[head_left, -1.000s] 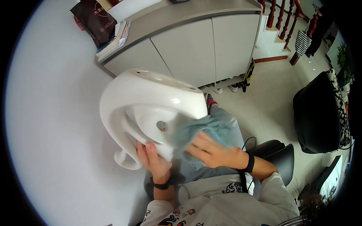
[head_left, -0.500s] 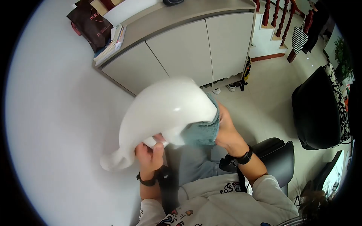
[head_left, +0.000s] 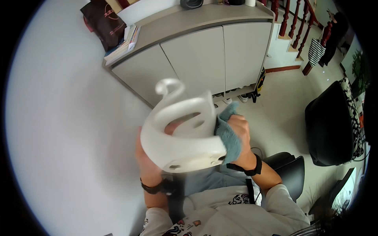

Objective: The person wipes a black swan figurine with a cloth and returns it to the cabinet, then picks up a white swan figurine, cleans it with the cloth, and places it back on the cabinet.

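A glossy white hollow piece (head_left: 185, 147) with a curled hook at its top, a large oval opening and small holes along its lower edge is held in the air before me. My left hand (head_left: 147, 157) grips it from the left; part of the fingers shows through the opening, the rest is hidden behind it. A teal cloth (head_left: 229, 137) is bunched in my right hand (head_left: 241, 128), closed around it and pressed against the right end of the white piece. Slight blur softens the piece and my left hand.
A grey cabinet (head_left: 197, 59) stands ahead, with books (head_left: 126, 45) and a brown bag (head_left: 104, 25) on its left end. To my left is a white wall (head_left: 71, 129). Black chairs (head_left: 328, 122) (head_left: 289, 169) stand at right. A person (head_left: 336, 37) is near the stairs.
The white piece has been turned over, so its curled end now points up and away and its opening shows. My left hand has shifted to its outer left side; the cloth moved slightly right.
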